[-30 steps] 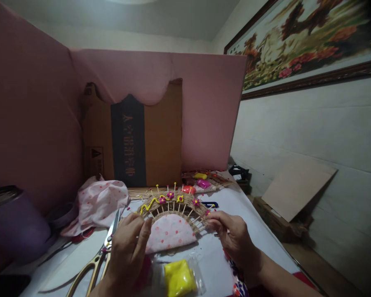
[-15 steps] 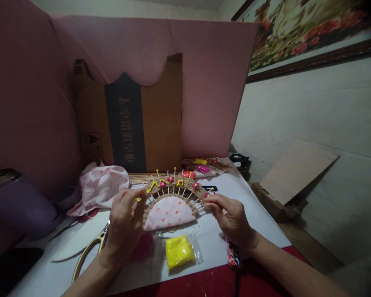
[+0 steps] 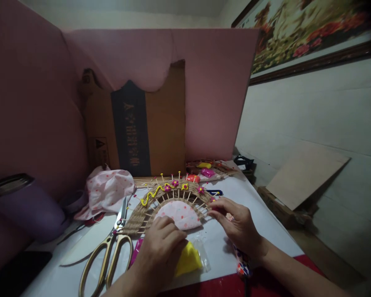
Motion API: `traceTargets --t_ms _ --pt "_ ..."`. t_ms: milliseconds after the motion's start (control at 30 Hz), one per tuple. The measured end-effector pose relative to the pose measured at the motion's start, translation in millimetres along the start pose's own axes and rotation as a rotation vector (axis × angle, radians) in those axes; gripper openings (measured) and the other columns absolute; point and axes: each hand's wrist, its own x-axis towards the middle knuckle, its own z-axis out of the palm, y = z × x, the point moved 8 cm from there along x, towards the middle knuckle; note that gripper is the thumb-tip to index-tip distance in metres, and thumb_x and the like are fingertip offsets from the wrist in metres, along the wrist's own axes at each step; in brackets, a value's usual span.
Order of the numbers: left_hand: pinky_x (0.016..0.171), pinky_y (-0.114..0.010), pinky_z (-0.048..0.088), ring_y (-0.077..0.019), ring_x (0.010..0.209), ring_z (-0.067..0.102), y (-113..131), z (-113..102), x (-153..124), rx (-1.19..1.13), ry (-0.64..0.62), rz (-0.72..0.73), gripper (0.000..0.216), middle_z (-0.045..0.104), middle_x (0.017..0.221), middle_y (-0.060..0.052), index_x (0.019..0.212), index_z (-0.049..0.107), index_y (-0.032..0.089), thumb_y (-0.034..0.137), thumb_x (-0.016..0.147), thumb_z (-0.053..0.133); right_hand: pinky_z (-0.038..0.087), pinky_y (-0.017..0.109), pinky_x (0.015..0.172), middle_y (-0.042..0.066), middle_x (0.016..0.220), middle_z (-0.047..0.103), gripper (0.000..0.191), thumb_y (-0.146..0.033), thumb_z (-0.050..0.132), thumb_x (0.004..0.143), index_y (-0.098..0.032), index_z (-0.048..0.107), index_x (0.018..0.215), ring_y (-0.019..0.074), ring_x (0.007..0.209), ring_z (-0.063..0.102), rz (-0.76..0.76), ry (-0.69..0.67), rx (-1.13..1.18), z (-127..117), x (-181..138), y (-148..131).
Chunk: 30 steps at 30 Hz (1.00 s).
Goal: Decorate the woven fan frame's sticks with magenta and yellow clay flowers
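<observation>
A fan-shaped twine weaving (image 3: 136,218) on thin sticks stands tilted before me, its middle covered by a half-round of dotted fabric (image 3: 182,214). Pink and yellow clay flowers and a wavy yellow clay strand (image 3: 151,194) decorate its arch. My right hand (image 3: 239,222) pinches the weaving's right end. In front of the fabric, my left hand (image 3: 159,251) has its fingers bent together; their tips and anything in them are hidden. Behind that hand a packet of yellow clay (image 3: 190,260) is partly covered. A magenta packet (image 3: 136,249) shows at its left.
Gold-handled scissors (image 3: 106,258) lie open at the left, close to the weaving. Dotted cloth (image 3: 109,187) and a purple tumbler (image 3: 27,206) stand farther left. More clay packets (image 3: 207,172) lie at the back, near a cardboard sheet (image 3: 167,123). A patterned handle (image 3: 243,264) is below my right hand.
My left hand has let go of the weaving's left side and moved right and down over the yellow packet. The full yellow strand and scissors are now uncovered. My right hand keeps its hold.
</observation>
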Motion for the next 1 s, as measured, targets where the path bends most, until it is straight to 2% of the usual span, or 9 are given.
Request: traceTargets --t_ms 133,267,333,467,533,600,767,900,1000 --pt "0.061 -0.033 0.041 -0.0181 0.067 0.051 8 3 -1 0.012 -0.019 0.019 0.014 0.061 0.063 -0.004 0.081 0.061 0.016 0.011 0.082 0.048 0.044 0.025 0.052 0.001 0.063 0.058 0.009 -0.024 0.06 0.081 -0.019 0.06 0.073 0.0136 0.056 0.052 0.002 -0.012 -0.015 0 0 -6" --pt "0.064 -0.034 0.042 -0.0182 0.069 0.052 3 -5 1 0.079 -0.008 0.01 0.017 0.061 0.065 -0.004 0.08 0.062 0.018 0.012 0.083 0.047 0.05 0.028 0.063 0.006 0.081 0.063 0.014 -0.018 0.051 0.086 -0.02 0.063 0.091 0.0171 0.075 0.06 -0.064 0.031 0.013 -2 1 -13" --pt "0.066 -0.035 0.042 -0.0186 0.071 0.053 -8 -18 3 0.122 0.053 -0.029 0.016 0.062 0.067 -0.004 0.08 0.062 0.018 0.013 0.083 0.048 0.05 0.027 0.064 0.007 0.085 0.064 0.014 -0.018 0.051 0.086 -0.02 0.062 0.092 0.0173 0.077 0.061 -0.053 0.057 0.007 -4 -1 -11" --pt "0.069 -0.035 0.043 -0.0189 0.072 0.054 -44 -65 1 0.211 0.324 -0.205 0.011 0.063 0.07 -0.004 0.084 0.061 0.016 0.018 0.083 0.05 0.046 0.025 0.054 0.002 0.069 0.061 0.007 -0.024 0.058 0.083 -0.019 0.06 0.078 0.0141 0.059 0.056 0.015 0.043 -0.016 -5 -5 -4" --pt "0.068 -0.032 0.043 -0.0174 0.07 0.054 -61 -84 -1 0.227 0.385 -0.295 0.011 0.063 0.07 -0.004 0.078 0.062 0.016 0.021 0.082 0.052 0.044 0.024 0.051 0.001 0.065 0.061 0.009 -0.025 0.058 0.083 -0.019 0.06 0.077 0.0132 0.054 0.055 0.026 0.022 -0.023 -4 -7 -4" --pt "0.06 -0.028 0.042 -0.0145 0.062 0.053 -76 -86 0 0.152 0.265 -0.366 0.013 0.061 0.065 -0.002 0.072 0.062 0.017 0.023 0.08 0.054 0.045 0.025 0.054 0.002 0.07 0.062 0.007 -0.024 0.056 0.084 -0.02 0.06 0.08 0.0142 0.059 0.057 0.018 0.025 -0.018 -4 -7 -5" --pt "0.055 -0.023 0.042 -0.0126 0.063 0.055 -86 -52 -11 -0.182 -0.277 -0.486 0.015 0.064 0.073 -0.001 0.078 0.063 0.021 0.015 0.076 0.05 0.048 0.027 0.065 0.006 0.082 0.063 0.009 -0.019 0.052 0.085 -0.02 0.061 0.087 0.0177 0.076 0.06 -0.012 0.048 0.024 -4 -3 -10" --pt "0.052 -0.023 0.039 -0.0152 0.064 0.055 -78 -34 -23 -0.075 -0.517 -0.495 0.012 0.062 0.073 0.001 0.078 0.062 0.023 0.021 0.066 0.06 0.048 0.026 0.058 0.004 0.071 0.062 0.012 -0.025 0.054 0.084 -0.019 0.062 0.079 0.0159 0.063 0.058 0.088 0.007 0.066 0 -4 -2" --pt "0.053 -0.024 0.036 -0.0177 0.066 0.054 -74 -28 -28 0.1 -0.626 -0.524 0.023 0.061 0.076 0.0 0.08 0.059 0.024 0.026 0.058 0.067 0.045 0.023 0.046 0.001 0.064 0.059 0.013 -0.029 0.056 0.083 -0.018 0.062 0.082 0.0129 0.054 0.054 0.252 -0.021 0.221 8 -9 11"
